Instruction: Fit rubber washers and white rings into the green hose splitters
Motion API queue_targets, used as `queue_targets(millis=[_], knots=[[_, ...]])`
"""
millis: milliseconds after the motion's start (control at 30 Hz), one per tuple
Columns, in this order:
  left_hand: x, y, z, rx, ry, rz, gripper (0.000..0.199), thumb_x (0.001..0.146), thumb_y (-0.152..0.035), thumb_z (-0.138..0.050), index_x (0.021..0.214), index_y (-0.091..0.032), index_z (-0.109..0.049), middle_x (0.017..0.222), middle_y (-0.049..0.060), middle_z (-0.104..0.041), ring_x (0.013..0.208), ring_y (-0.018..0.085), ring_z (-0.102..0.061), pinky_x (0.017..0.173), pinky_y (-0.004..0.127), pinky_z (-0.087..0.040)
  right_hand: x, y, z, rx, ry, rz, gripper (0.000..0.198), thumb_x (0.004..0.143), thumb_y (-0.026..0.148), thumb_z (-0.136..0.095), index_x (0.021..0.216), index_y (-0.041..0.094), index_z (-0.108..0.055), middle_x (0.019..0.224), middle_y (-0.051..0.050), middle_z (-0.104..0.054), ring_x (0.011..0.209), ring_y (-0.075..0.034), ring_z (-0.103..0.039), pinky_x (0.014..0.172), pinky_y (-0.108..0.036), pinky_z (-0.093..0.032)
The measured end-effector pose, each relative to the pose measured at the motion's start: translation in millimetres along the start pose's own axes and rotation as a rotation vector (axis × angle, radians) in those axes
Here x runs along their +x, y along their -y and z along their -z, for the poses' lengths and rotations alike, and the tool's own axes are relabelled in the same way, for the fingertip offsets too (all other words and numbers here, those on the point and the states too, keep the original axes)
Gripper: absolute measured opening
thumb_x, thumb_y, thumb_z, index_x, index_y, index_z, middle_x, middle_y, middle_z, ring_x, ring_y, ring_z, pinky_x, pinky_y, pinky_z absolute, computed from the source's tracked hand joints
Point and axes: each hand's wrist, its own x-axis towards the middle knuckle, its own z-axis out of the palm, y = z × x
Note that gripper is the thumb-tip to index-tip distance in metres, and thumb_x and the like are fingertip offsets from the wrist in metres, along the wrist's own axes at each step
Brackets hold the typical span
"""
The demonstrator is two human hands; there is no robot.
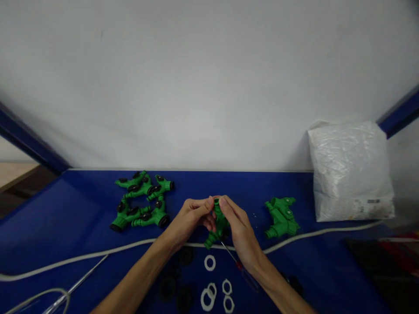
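A green plastic Y-shaped hose connector [219,221] is held upright between both hands over the middle of the blue table. My left hand [195,212] grips its upper end from the left, thumb and fingers closed near the rim. On the other side, my right hand [238,222] closes round it with the thumb at the same rim. A thin reddish edge shows at the top between the thumbs; what it is I cannot make out. Below the hands lies a screwdriver [240,265], partly covered by my right wrist. White plastic rings [210,263] lie nearest in front.
Several green connectors with black knobs [144,200] lie at the left. More green connector bodies [281,218] are on the right, beside a white wrapped package [352,172]. A white cable [124,248] crosses the table. Dark rings [168,288] sit near the left forearm.
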Motion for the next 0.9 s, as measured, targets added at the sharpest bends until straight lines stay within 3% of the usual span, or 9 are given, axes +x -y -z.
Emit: queue_targets(millis=[200,500,900], knots=[[-0.5,-1.5,-2.7,-0.039,-0.029,0.004,0.050,0.076,-0.058,-0.075,0.066,-0.010,-0.072,0.058,0.002,-0.060,0.047,0.008,-0.054,0.049,0.021,-0.040,-0.5,3.0,-0.5,0.003,-0.020,-0.004,0.037,0.101,0.049,-0.047,0.085,0.023,-0.067,0.083,-0.001,-0.067,0.078,-0.017,-0.058,0.068,-0.027,-0.043],[-3.4,-1.3,-6.3,-0.118,-0.048,0.011,0.040,0.081,-0.049,-0.074,0.083,-0.010,-0.080,0.062,0.002,-0.060,0.054,0.007,-0.051,0.057,0.021,-0.044,-3.2,1.5,1.0,-0.034,-0.058,0.009,0.034,0.100,0.048,-0.050,0.090,0.023,-0.071,0.094,-0.002,-0.069,0.091,-0.019,-0.059,0.084,-0.028,-0.043],[-3.9,-3.6,-6.8,-0.162,-0.062,0.070,0.036,0.079,-0.046,-0.077,0.084,-0.010,-0.078,0.075,0.003,-0.064,0.063,0.009,-0.053,0.063,0.021,-0.046,-2.2,-1.3,3.7,-0.052,-0.058,0.014,0.034,0.096,0.050,-0.053,0.078,0.023,-0.063,0.084,0.000,-0.060,0.085,-0.020,-0.052,0.084,-0.032,-0.040]])
